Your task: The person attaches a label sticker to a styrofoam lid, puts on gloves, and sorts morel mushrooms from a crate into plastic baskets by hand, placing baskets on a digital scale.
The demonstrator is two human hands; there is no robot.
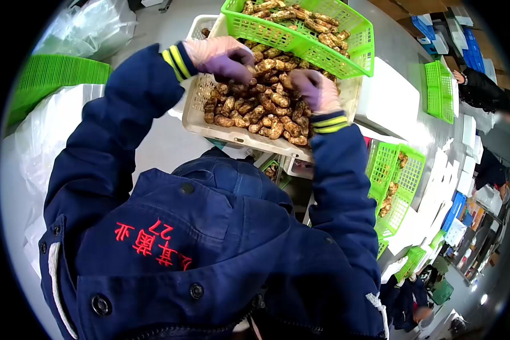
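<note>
Navy jacket (221, 249) has red 27 (160, 228), yellow-striped cuffs (330, 122)

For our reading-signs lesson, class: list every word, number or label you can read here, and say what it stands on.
"茸菌业": red characters on the navy jacket; the one before them is partly hidden.
"27": red, on the same jacket.
Any other print is too small or blurred to read.

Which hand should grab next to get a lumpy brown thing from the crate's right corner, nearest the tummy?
Probably the right hand. It's over the right side of the pale crate, closer to those brown lumps. The left hand is farther away, up on the left.
</note>
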